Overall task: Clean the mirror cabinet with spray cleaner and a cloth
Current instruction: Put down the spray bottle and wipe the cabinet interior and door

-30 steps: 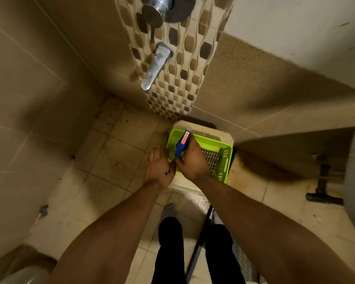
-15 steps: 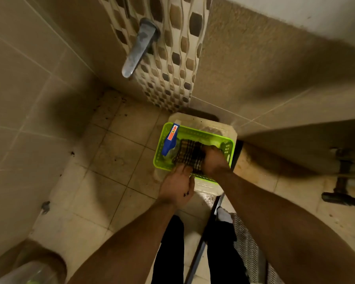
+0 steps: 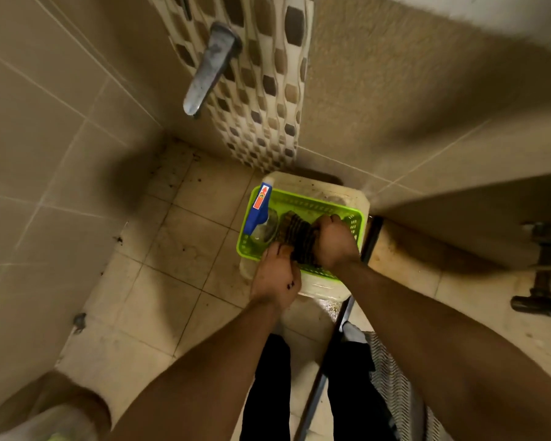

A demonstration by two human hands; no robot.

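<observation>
One green basket (image 3: 312,203) was set on pale surface (image 3: 318,186) over stained tiled floor (image 3: 172,281); checked cloth (image 3: 298,238) was gripped by curled fingers (image 3: 279,250) of left hand (image 3: 275,278), right hand (image 3: 333,243); fingertips hidden.

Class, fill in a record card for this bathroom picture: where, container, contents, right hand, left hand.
Where: tiled bathroom floor, below a wall tap
Container: green basket on a cream stool
Contents: spray bottle at its left end, checked cloth beside it
Right hand: grips the checked cloth
Left hand: at the cloth's near edge, grip unclear

Metal spout (image 3: 209,70), white stool (image 3: 325,186) — stained floor tiles (image 3: 178,281)
</observation>
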